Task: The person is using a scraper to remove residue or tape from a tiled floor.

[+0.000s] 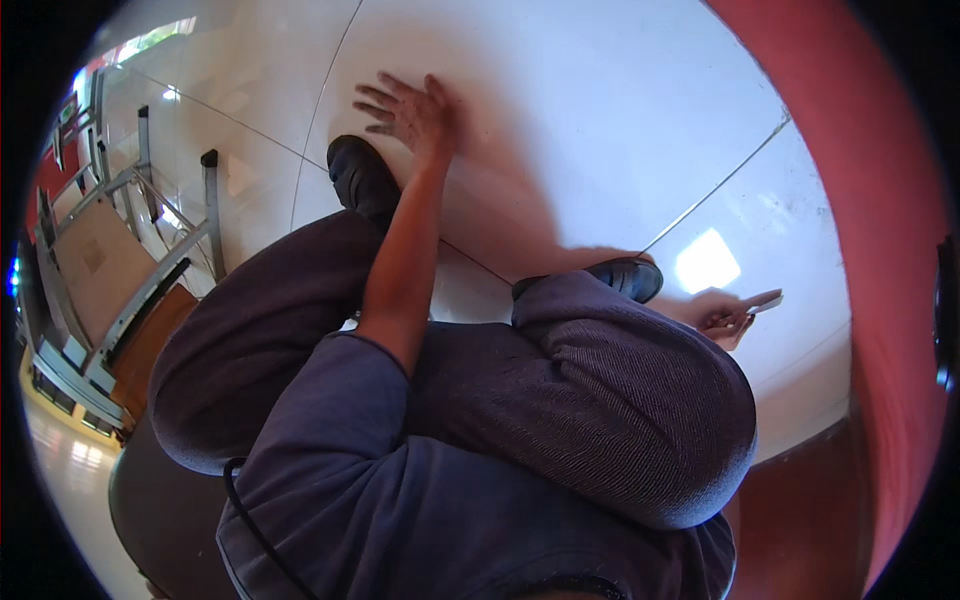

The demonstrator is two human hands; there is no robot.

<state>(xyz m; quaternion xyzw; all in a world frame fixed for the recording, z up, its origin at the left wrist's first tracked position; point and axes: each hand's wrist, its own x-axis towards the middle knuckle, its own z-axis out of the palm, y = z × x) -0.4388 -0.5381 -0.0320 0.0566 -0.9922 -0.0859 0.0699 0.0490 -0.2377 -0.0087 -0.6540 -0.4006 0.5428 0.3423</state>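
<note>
My left hand (412, 112) reaches forward past my left shoe (362, 180), palm toward the pale tiled floor (620, 90). Its fingers are spread, with nothing among them; I cannot tell whether it touches the tiles. Beyond my right knee, low over the floor near the red wall, is my right hand (722, 316). Its index finger points to the right and the others curl in. A thin pale edge shows under that finger, too small to name. My right wrist and forearm are mostly hidden behind my bent leg (640, 400).
Metal-framed chairs (105, 250) with tan and brown panels crowd the left side. A red wall (860, 150) curves along the right, above a dark red-brown surface (800, 510) at lower right. My right shoe (628, 278) rests on the tiles. Sunlight makes a bright patch (707, 262).
</note>
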